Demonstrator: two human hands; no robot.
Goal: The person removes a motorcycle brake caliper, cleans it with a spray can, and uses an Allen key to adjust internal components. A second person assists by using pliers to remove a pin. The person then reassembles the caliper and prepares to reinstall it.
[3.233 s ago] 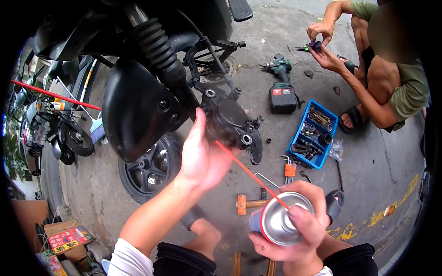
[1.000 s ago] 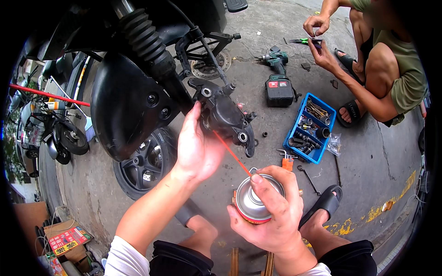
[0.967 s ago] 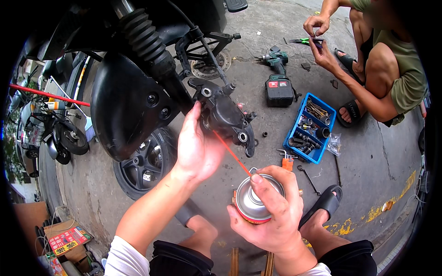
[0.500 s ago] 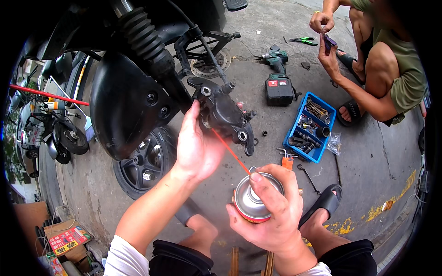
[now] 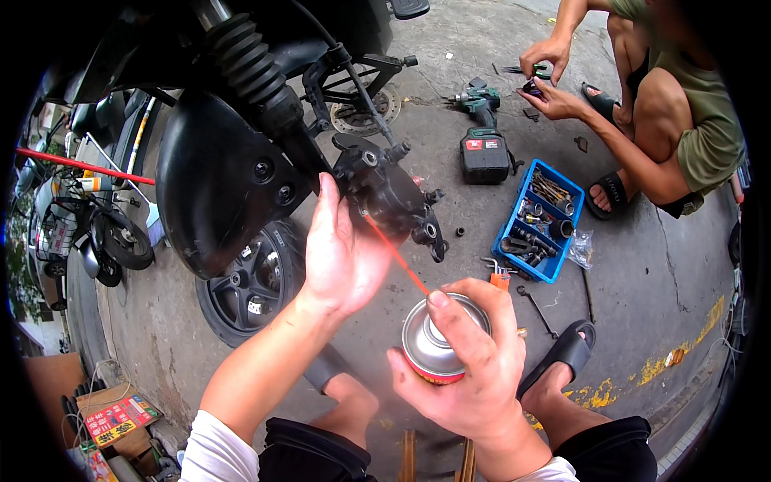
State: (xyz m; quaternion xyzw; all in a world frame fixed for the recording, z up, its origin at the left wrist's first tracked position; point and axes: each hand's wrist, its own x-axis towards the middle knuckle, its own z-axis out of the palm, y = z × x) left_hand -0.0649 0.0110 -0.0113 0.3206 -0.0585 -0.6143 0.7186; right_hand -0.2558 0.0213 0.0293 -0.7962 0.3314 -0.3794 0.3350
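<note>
My left hand (image 5: 344, 255) holds a dark brake caliper (image 5: 392, 193) from its left side, the thumb up along its edge and the other fingers hidden behind it. The caliper hangs on its hose beside the black front fork. In my right hand (image 5: 470, 365) is a spray can (image 5: 434, 341) with a bare metal top. Its thin red straw (image 5: 395, 251) slants up to the caliper, the tip at the caliper's near side next to my left palm. A finger of my right hand lies on the can's nozzle. Whether any spray comes out I cannot tell.
A removed wheel (image 5: 250, 281) lies under the black fender (image 5: 225, 177). To the right are a cordless impact wrench (image 5: 483, 132), a blue tool tray (image 5: 543, 221) and a spanner (image 5: 538, 312). A co-worker squats at the upper right, hands (image 5: 554, 88) near green-handled pliers.
The caliper has turned slightly in my left hand. My right hand and the can have shifted a little left. The co-worker's hands have moved down and left, to the pliers.
</note>
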